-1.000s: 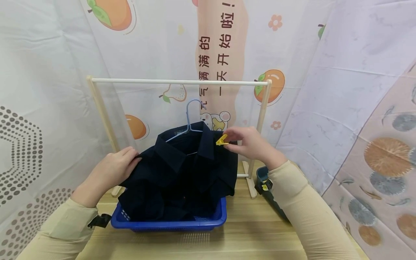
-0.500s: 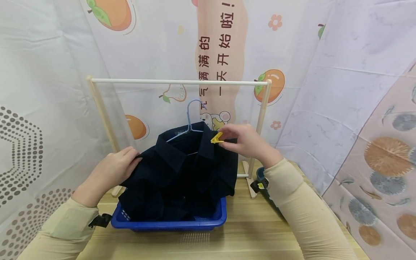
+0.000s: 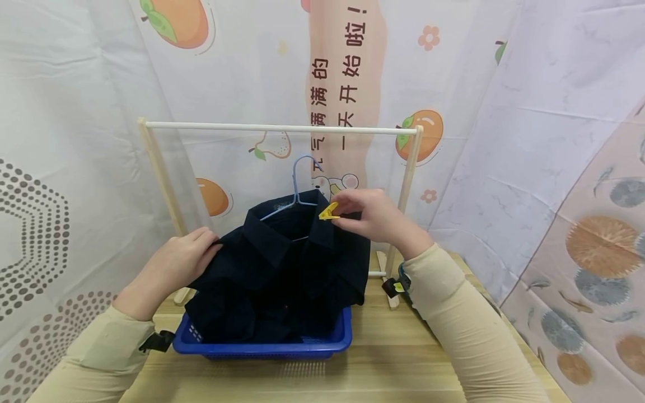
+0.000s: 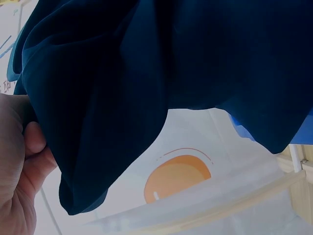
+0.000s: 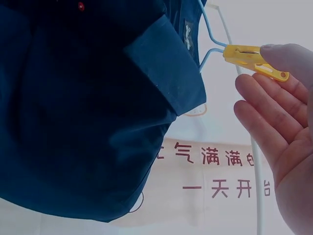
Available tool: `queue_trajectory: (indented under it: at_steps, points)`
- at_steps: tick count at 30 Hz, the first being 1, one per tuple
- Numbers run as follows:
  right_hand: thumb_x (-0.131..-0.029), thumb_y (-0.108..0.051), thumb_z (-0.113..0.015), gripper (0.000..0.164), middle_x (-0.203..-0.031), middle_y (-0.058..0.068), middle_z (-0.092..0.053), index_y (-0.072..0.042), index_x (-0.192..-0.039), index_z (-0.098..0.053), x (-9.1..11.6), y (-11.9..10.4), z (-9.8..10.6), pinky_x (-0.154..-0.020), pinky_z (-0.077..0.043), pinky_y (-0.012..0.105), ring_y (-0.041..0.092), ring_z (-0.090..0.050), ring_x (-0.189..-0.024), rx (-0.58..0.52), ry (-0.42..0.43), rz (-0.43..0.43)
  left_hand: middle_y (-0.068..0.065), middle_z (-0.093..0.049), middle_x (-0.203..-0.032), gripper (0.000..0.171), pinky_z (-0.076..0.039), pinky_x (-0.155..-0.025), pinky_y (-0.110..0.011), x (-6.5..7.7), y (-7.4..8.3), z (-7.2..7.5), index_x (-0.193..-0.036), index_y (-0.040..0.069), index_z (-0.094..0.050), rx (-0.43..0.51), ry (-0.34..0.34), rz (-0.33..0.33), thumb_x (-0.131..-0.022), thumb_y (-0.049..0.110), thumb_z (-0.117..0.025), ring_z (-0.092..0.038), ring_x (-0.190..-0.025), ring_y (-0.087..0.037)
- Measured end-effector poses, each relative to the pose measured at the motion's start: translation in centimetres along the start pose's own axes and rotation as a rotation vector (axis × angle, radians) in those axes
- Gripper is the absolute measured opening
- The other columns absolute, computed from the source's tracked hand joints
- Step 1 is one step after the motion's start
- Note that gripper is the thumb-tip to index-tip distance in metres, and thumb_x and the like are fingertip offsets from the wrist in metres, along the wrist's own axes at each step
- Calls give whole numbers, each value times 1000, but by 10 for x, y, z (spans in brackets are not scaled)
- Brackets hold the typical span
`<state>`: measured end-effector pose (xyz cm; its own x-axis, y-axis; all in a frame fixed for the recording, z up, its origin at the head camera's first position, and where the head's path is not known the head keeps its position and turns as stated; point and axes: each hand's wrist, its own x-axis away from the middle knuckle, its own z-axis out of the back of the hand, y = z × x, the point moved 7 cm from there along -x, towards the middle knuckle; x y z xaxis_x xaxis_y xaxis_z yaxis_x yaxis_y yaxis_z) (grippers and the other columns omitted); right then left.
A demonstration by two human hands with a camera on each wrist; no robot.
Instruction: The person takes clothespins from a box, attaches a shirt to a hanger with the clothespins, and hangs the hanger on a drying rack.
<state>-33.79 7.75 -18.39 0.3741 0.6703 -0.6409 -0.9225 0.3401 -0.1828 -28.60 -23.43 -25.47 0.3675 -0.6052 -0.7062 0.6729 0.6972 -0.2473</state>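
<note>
A dark navy collared shirt (image 3: 272,268) sits on a light-blue wire hanger (image 3: 295,179), its lower part bunched in a blue basket (image 3: 262,351). My left hand (image 3: 183,257) pinches the shirt at its left shoulder; in the left wrist view the fingertips are partly hidden behind the cloth (image 4: 112,98). Between thumb and fingers my right hand (image 3: 373,218) holds a yellow clothespin (image 3: 328,211) by the right side of the collar. The right wrist view puts the clothespin (image 5: 252,59) in line with the hanger wire; whether they touch, I cannot tell.
Behind the shirt stands a wooden rack with a white top bar (image 3: 282,128) and a right post (image 3: 409,179). A dark object, mostly hidden by the right forearm, lies on the wooden table (image 3: 383,358). Printed curtains (image 3: 242,67) enclose the back and sides.
My right hand has moved left with the clothespin, from over the shirt's right shoulder to the collar's edge. The left hand stays in place on the shirt.
</note>
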Motion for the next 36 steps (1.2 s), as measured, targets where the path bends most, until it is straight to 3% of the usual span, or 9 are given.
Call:
queue_trajectory:
  at_steps: [19, 28, 32, 36]
  points:
    - [-84, -18, -72, 32, -101, -1, -68, -7, -112, -62, -24, -21, -9, -79, -51, 24, 9, -66, -88, -10, 12, 82, -1, -53, -79, 13, -43, -45, -29, 0, 1, 0, -87, 6, -57, -3, -2, 0, -80, 5, -68, -48, -50, -12]
    - [-83, -14, -73, 31, -98, 2, -68, -3, -109, -63, -35, -31, -17, -78, -51, 23, 10, -66, -86, -76, 16, 115, 0, -51, -79, 12, -41, -44, -28, 0, 0, -1, -87, 7, -57, -6, 1, -7, -81, 6, -67, -46, -49, -11]
    - [-82, -13, -73, 30, -99, 2, -68, -2, -109, -63, -40, -34, -23, -77, -51, 24, 10, -66, -86, -86, 4, 128, -1, -51, -78, 7, -40, -42, -28, 0, 1, 0, -86, 6, -57, 6, 29, -21, -88, 12, -61, -45, -49, -11]
    - [-83, -12, -72, 31, -101, 1, -67, -2, -110, -62, -45, -36, -31, -79, -51, 24, 10, -66, -88, -95, -24, 121, -1, -52, -78, 15, -40, -42, -28, 0, 2, 1, -86, 6, -57, 10, 41, -26, -94, 18, -53, -45, -49, -11]
